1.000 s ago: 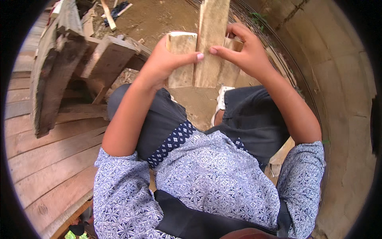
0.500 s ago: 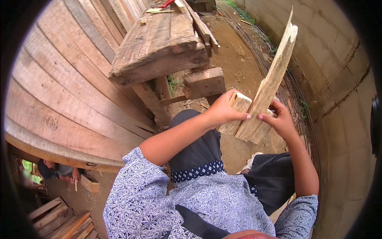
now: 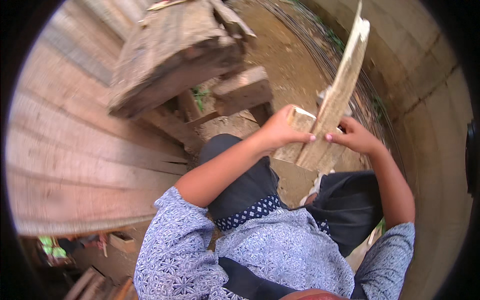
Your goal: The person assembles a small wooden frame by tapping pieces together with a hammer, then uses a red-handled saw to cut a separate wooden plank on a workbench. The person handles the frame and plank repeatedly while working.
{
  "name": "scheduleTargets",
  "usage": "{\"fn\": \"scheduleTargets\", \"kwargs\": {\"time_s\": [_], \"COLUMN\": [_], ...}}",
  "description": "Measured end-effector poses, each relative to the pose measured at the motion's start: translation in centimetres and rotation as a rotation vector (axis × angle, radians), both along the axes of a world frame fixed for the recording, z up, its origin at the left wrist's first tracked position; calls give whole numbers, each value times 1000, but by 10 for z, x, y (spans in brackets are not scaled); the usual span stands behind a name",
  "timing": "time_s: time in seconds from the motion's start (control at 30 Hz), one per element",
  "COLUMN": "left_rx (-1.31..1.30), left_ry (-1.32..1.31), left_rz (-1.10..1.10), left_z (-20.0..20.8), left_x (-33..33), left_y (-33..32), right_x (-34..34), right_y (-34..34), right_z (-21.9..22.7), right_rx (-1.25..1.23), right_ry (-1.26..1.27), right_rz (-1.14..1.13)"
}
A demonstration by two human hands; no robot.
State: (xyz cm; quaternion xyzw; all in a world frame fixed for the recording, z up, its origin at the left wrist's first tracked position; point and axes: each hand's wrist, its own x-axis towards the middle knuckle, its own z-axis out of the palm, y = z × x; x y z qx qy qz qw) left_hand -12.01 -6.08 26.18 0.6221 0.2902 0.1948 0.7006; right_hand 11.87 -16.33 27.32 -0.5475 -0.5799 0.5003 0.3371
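Between my two hands is a bundle of rough wood pieces, held above my lap. The longest is a splintered wooden strip [image 3: 345,82] with a jagged, pointed upper end, tilted up and to the right. On its left, a shorter wood block [image 3: 301,120] sits in the grip of my left hand [image 3: 281,132], its thumb pressed near the strip. My right hand [image 3: 357,136] closes round the other side, thumb against the strip's right edge. Another short piece [image 3: 330,157] shows below the right thumb. The fingers behind the wood are hidden.
A thick, worn wooden bench [image 3: 175,55] stands ahead to the left, with a wood block [image 3: 243,90] below its end. Plank walling [image 3: 85,165] fills the left. A concrete wall [image 3: 425,100] rises on the right, with thin rods [image 3: 300,37] along its foot.
The view has swung, so the bench sits further left and higher. Both hands keep hold of the wood pieces, whose position between them is almost the same.
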Motion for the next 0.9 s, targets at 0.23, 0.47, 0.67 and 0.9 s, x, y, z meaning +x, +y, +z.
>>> {"fn": "scheduleTargets", "kwargs": {"time_s": [0.23, 0.47, 0.67, 0.9], "left_rx": [-179, -453, -388, 23], "left_ry": [245, 342, 430, 659], "left_rz": [-36, 14, -43, -120], "left_z": [-17, -40, -83, 81], "left_x": [18, 57, 37, 31], "left_y": [4, 37, 33, -28], "right_x": [19, 48, 23, 0], "right_y": [8, 37, 16, -56], "right_z": [-55, -78, -137, 49], "right_rx": [-240, -360, -487, -649], "right_ry": [173, 426, 452, 280], "right_rz": [132, 15, -79, -311]}}
